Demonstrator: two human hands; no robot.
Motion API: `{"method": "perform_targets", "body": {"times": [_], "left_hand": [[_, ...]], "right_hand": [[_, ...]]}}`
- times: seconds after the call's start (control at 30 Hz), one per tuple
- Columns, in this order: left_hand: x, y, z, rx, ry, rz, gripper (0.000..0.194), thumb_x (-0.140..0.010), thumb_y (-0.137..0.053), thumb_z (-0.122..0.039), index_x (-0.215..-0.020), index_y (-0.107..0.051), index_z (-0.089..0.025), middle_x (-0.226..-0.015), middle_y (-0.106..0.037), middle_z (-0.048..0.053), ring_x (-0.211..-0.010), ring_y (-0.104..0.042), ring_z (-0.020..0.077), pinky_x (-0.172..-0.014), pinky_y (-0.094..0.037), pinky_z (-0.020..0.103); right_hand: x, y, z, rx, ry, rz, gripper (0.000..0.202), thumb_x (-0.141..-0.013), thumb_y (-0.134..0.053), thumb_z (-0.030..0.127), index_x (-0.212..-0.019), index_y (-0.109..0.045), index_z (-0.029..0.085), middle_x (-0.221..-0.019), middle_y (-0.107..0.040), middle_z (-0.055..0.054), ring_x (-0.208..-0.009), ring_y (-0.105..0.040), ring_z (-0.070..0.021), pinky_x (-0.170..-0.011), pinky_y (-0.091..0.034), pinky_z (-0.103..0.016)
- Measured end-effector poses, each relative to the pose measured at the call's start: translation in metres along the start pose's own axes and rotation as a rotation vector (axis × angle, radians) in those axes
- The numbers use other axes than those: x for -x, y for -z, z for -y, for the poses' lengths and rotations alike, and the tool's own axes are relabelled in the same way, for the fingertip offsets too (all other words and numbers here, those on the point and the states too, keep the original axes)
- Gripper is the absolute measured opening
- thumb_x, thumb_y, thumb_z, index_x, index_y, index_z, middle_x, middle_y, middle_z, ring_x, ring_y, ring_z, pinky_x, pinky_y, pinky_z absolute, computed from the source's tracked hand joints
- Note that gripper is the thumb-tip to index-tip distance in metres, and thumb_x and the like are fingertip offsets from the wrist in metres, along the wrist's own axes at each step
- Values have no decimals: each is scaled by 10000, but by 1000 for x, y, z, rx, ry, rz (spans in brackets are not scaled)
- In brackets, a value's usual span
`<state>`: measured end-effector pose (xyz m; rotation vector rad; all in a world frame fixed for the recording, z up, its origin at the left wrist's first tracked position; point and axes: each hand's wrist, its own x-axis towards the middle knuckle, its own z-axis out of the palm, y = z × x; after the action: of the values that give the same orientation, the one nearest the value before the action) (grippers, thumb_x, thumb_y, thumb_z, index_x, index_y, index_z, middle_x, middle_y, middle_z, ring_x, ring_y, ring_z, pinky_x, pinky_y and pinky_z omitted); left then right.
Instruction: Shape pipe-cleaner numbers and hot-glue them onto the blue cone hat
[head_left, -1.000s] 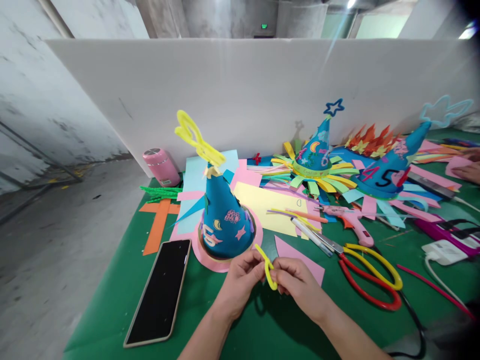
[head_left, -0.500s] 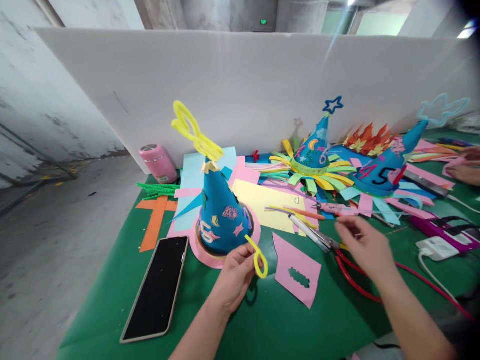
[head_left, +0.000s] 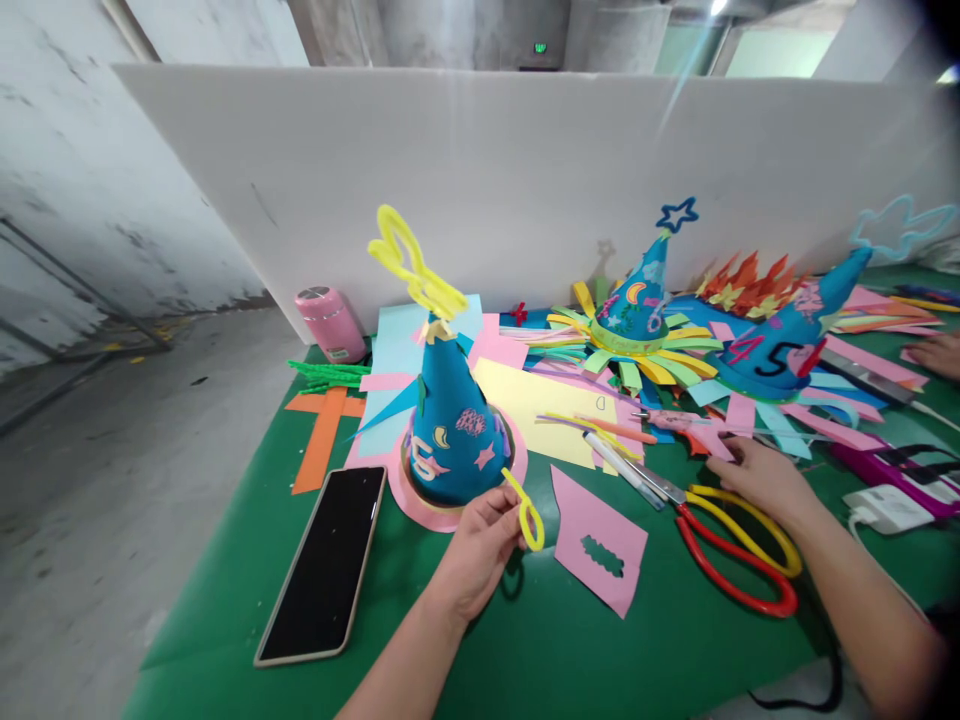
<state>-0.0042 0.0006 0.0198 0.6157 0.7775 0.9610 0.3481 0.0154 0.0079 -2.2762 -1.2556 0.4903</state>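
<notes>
My left hand (head_left: 487, 550) pinches a looped yellow pipe cleaner (head_left: 532, 522), just right of the lower edge of a blue cone hat (head_left: 454, 420). This hat has a pink brim, stuck-on stars and a moon, and a bent yellow pipe-cleaner shape (head_left: 416, 265) on top. My right hand (head_left: 761, 480) is closed around the handle of a pink hot glue gun (head_left: 679, 420), which lies on the table; its fingers partly hide the handle. Below that hand lie scissors (head_left: 739, 580) with one red and one yellow handle.
A phone (head_left: 322, 565) and pink paper with a cut-out hole (head_left: 577, 510) lie on the green table. A pink bottle (head_left: 330, 325) stands at the back left. Two more decorated hats (head_left: 634, 300) stand to the right. Another person's hand (head_left: 937, 352) shows at the right edge.
My right hand has moved from above the scissors to the glue gun's handle and closed on it. My left hand still holds the yellow pipe cleaner beside the hat. The view has shifted slightly.
</notes>
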Motion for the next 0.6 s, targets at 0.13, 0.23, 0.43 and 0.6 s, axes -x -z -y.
{"method": "perform_targets", "body": {"times": [0.13,0.23,0.43,0.6], "left_hand": [[-1,1,0,-5,0,8,219,-603,-727,-252,-642,-552,-126,-568,-524,-22,-497,-433,53,-503,-340,172],[-2,1,2,-12,0,19,214,-610,-720,-256,-641,-553,-127,-559,-517,-23,-499,-430,57,-498,-332,171],[-2,-1,1,0,23,37,193,-628,-705,-234,-629,-545,-125,-555,-512,-21,-496,-422,56,-492,-314,170],[0,-2,-1,40,37,23,211,-606,-724,-229,-639,-544,-125,-553,-517,-22,-500,-436,56,-494,-314,171]], "right_hand": [[6,14,1,-228,-93,35,263,-662,-565,385,-810,-569,167,-594,-632,-113,-497,-589,-218,-514,-429,-353],[13,22,3,-439,-125,86,223,-690,-566,354,-806,-575,164,-733,-653,-146,-540,-605,-192,-482,-438,-303],[20,34,21,-767,-185,146,172,-688,-620,328,-698,-620,156,-679,-614,-85,-519,-571,-144,-431,-417,-237],[48,31,47,-934,60,102,171,-679,-658,283,-822,-589,216,-643,-554,-1,-561,-553,-119,-511,-425,-218]]}}
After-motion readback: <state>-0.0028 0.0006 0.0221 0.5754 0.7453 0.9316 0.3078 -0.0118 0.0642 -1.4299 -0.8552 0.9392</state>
